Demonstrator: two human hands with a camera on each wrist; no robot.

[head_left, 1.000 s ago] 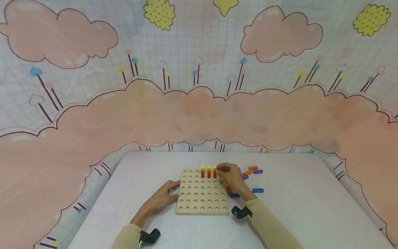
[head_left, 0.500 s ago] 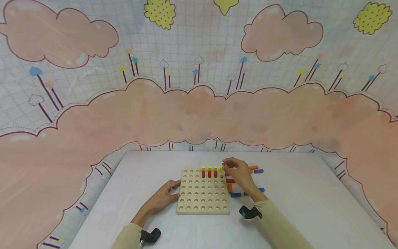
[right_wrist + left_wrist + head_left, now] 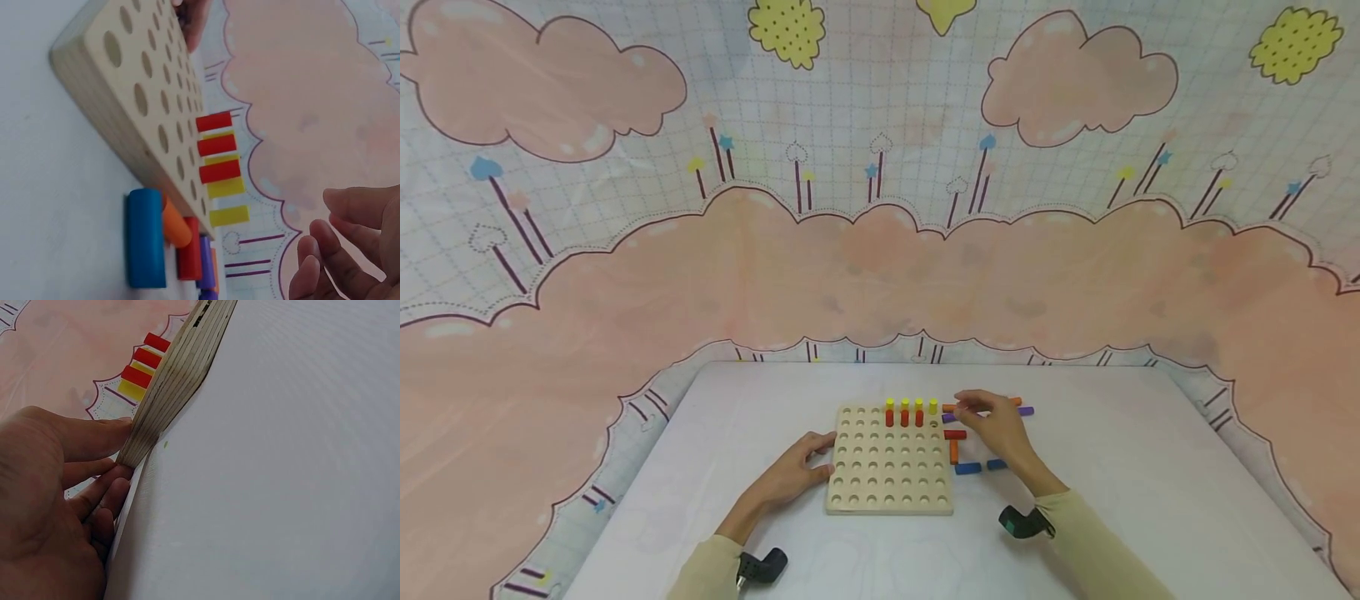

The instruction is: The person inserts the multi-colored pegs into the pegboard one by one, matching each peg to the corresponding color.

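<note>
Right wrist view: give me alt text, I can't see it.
The right hand, nothing visible in its grasp, is at lower right, apart from a holed wooden board. Red pegs and yellow pegs stand in the board; loose blue, orange, red and purple pegs lie beside it. Part of the left hand shows at the top.

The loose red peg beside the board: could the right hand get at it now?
Probably yes: the right hand is close by and holds nothing, and nothing covers the red peg, though an orange peg and the board close beside it may leave little room.
</note>
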